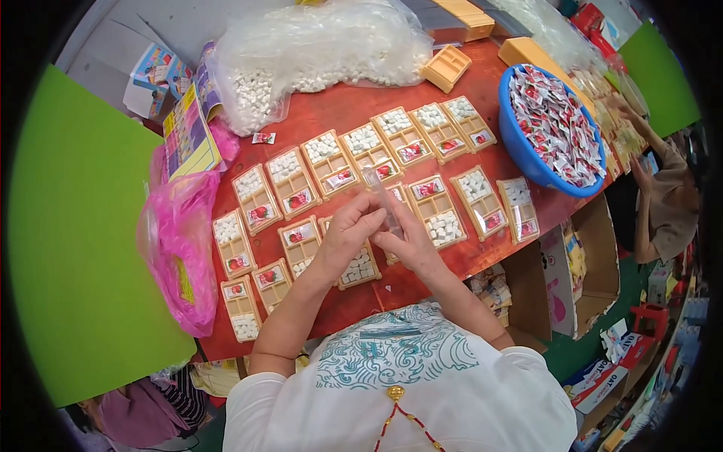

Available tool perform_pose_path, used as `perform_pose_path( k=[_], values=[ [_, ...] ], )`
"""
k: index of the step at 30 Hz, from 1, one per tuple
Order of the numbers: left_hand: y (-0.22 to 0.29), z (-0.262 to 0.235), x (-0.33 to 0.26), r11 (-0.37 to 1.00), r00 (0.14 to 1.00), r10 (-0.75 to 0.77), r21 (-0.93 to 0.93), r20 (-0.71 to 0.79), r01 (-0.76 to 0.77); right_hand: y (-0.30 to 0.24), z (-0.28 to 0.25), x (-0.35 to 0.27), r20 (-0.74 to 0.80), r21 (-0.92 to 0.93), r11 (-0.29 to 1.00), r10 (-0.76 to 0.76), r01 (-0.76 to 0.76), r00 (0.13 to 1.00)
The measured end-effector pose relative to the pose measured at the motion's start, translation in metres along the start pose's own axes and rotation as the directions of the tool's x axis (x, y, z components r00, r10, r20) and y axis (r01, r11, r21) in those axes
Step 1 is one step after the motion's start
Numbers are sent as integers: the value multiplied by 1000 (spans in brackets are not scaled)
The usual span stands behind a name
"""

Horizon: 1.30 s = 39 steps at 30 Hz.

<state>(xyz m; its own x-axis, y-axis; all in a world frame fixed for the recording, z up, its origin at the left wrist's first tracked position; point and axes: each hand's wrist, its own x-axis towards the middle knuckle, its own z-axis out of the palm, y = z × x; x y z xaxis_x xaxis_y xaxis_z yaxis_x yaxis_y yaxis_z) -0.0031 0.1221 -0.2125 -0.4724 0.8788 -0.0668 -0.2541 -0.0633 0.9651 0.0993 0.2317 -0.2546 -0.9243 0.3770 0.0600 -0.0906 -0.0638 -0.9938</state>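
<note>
My left hand (349, 228) and my right hand (409, 235) meet over the middle of the table, fingers closed on a narrow transparent plastic piece (385, 202). It stands tilted between them; its exact kind is hard to make out. Beneath and around my hands, two rows of beige divided trays (305, 187) lie on the red table. Small white pieces (444, 227) fill one compartment of most trays, and a sachet with a red strawberry print (299, 199) lies in another. My hands and forearms partly cover several trays in the nearer row.
A large transparent bag of white pieces (331, 53) lies at the back. At the right, a blue basin (509, 135) is heaped with sachets. An empty beige tray (446, 68) rests near stacked trays (467, 16). A pink plastic bag (181, 248) hangs off the left edge. Another person (666, 200) works at far right.
</note>
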Motion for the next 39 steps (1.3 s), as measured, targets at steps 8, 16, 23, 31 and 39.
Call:
perform_pose_path(
  k=[8,16,23,31,39],
  values=[
    [-8,-3,-1,996,1000,19,-82,-1,-19,-24,3,-3,113,183,971,136,-155,984],
    [-4,-2,-2,995,999,-7,-95,-47,3,-14,4,-3,119,191,964,163,-183,980],
    [-7,-9,-4,987,997,-38,-156,-62,28,-6,2,-5,131,195,961,172,-195,976],
    [-7,-6,0,983,989,-63,-181,-133,39,-17,8,-3,130,253,949,158,-187,979],
    [-11,-11,2,982,996,-12,-187,-84,-4,-13,6,-1,180,223,955,158,-197,971]
  ],
)
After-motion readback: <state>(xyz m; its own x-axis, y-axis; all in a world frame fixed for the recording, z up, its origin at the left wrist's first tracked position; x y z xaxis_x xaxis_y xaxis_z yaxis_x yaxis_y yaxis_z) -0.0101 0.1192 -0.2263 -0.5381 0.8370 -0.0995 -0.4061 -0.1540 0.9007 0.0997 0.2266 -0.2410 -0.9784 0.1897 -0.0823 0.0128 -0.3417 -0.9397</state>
